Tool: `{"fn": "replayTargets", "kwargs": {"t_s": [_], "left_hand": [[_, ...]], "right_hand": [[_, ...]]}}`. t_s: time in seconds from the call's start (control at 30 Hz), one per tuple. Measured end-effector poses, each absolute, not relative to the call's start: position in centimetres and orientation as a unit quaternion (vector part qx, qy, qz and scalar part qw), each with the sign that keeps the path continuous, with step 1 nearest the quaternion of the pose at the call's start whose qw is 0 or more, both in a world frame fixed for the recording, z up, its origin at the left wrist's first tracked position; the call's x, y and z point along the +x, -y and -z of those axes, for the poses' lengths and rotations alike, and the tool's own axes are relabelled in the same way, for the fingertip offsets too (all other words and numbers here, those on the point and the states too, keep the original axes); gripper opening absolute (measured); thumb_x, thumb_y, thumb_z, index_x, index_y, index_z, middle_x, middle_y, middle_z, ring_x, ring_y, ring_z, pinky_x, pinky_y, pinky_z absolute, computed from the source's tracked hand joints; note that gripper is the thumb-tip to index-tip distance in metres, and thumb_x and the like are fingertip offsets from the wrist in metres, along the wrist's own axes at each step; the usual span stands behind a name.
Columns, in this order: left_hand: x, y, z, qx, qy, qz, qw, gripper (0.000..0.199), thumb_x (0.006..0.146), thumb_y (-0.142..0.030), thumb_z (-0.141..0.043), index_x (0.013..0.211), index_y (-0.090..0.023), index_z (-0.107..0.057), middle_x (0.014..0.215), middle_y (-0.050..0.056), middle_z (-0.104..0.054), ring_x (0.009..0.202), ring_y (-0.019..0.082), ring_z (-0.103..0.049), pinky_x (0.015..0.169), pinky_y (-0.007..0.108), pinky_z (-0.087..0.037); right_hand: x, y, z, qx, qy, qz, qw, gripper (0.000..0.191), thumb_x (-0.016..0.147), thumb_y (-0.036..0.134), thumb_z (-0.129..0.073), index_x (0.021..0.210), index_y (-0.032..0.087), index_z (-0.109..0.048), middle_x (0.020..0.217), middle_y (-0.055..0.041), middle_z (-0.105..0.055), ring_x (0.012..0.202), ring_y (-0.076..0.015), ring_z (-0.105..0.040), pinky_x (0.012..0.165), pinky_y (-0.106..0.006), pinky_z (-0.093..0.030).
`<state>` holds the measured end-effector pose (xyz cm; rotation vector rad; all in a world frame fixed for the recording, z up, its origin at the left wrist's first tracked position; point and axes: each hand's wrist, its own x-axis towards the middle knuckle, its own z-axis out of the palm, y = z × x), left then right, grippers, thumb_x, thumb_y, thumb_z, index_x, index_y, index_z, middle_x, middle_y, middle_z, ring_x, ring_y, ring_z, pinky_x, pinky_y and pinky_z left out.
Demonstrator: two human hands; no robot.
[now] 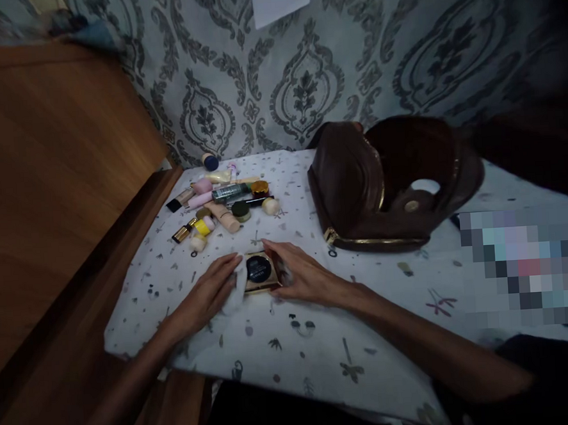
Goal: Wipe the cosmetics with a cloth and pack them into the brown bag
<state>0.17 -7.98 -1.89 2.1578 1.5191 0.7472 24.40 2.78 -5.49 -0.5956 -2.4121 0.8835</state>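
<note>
Case (258,270), gold-edged, right fingers (273,248) gripping its right side, left fingers (225,262) holding white tissue (241,284) at its left.

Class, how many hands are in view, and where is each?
2: the left hand touches white cloth beside the gold case; the right hand holds the case's right side.

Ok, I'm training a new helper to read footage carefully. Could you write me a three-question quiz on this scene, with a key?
1. True or false: the brown bag is closed all the way.
2. Which hand has thin white material between it and the square case?
3. Fill in the blank: as the person sees it, the group of cosmetics lies to the ____ of the bag.

Key:
1. False; it gapes open.
2. The left hand.
3. Left.
</note>
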Motion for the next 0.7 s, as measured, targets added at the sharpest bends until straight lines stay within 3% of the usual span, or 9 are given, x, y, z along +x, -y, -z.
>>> {"fn": "replayTargets", "kwargs": {"t_s": [0.2, 0.43, 0.57, 0.7], "left_hand": [[0.1, 7.3, 2.5, 0.732, -0.57, -0.329, 0.177, 0.033, 0.096, -0.028, -0.051, 0.127, -0.022, -0.064, 0.122, 0.01, -0.068, 0.114, 0.023, -0.064, 0.099, 0.037, -0.051], [0.6, 3.6, 1.8, 0.738, -0.567, -0.334, 0.151, 0.032, 0.086, -0.012, -0.05, 0.107, -0.019, -0.073, 0.098, 0.006, -0.071, 0.092, 0.019, -0.066, 0.084, 0.032, -0.051], [1.0, 4.0, 1.4, 0.753, -0.559, -0.299, 0.179, 0.033, 0.092, -0.017, -0.047, 0.115, -0.019, -0.07, 0.105, 0.008, -0.067, 0.098, 0.021, -0.064, 0.088, 0.033, -0.049], [1.1, 5.5, 1.2, 0.753, -0.565, -0.278, 0.191, 0.041, 0.091, -0.035, -0.061, 0.13, -0.022, -0.061, 0.116, 0.009, -0.062, 0.109, 0.024, -0.06, 0.094, 0.035, -0.048]], "right_hand": [[24.4, -2.8, 5.3, -0.216, 0.887, -0.32, 0.255, 0.097, 0.073, 0.03, -0.078, 0.154, 0.02, -0.025, 0.144, -0.0163, -0.05, 0.132, -0.0336, -0.047, 0.107, -0.054, -0.041], [24.4, -2.7, 5.2, -0.223, 0.886, -0.324, 0.246, 0.098, 0.072, 0.028, -0.079, 0.154, 0.02, -0.025, 0.145, -0.0172, -0.049, 0.133, -0.0346, -0.046, 0.107, -0.056, -0.04], [24.4, -2.7, 5.2, -0.226, 0.882, -0.331, 0.247, 0.097, 0.073, 0.03, -0.078, 0.154, 0.022, -0.025, 0.146, -0.0166, -0.047, 0.134, -0.0341, -0.045, 0.108, -0.056, -0.039], [24.5, -2.6, 5.1, -0.228, 0.879, -0.339, 0.244, 0.096, 0.073, 0.031, -0.077, 0.154, 0.022, -0.025, 0.147, -0.0171, -0.047, 0.135, -0.0347, -0.045, 0.108, -0.056, -0.039]]}}
